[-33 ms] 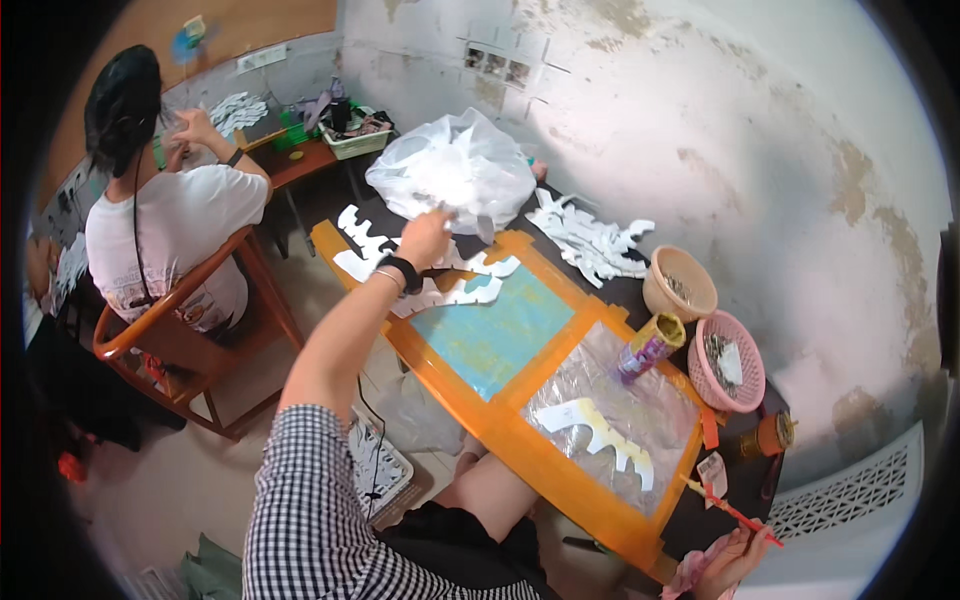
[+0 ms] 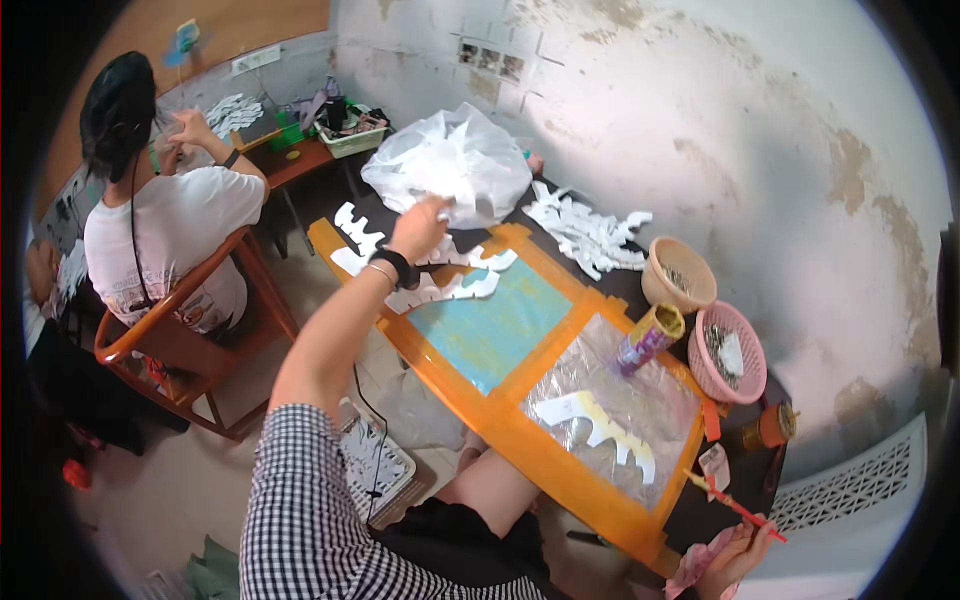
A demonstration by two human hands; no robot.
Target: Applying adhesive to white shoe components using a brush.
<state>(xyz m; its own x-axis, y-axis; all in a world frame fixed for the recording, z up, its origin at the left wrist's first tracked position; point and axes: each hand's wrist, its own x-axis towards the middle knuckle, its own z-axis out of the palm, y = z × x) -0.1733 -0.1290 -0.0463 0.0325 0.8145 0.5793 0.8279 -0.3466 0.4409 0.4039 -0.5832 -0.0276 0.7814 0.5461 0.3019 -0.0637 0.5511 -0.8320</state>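
Observation:
My left hand (image 2: pixel 420 228), with a black watch on its wrist, is stretched out over the far end of an orange-framed board (image 2: pixel 500 415). Its fingers pinch the lower edge of a crumpled clear plastic bag (image 2: pixel 450 160). White paper cut-outs (image 2: pixel 455 285) lie just under that hand. The board has a blue panel (image 2: pixel 490 330) and a shiny film panel (image 2: pixel 640 385) with a white and yellow cut-out (image 2: pixel 600 420) on it. At the lower right, my right hand (image 2: pixel 735 562) holds a thin red stick (image 2: pixel 740 510) and a bit of pink material.
A pile of white cut-outs (image 2: pixel 590 235), a beige bowl (image 2: pixel 678 272), a pink basket (image 2: pixel 725 352), a purple and yellow tube (image 2: pixel 648 338) and an orange jar (image 2: pixel 770 425) line the table's far side. Another person (image 2: pixel 170 225) sits in a wooden chair (image 2: pixel 190 345) at the left.

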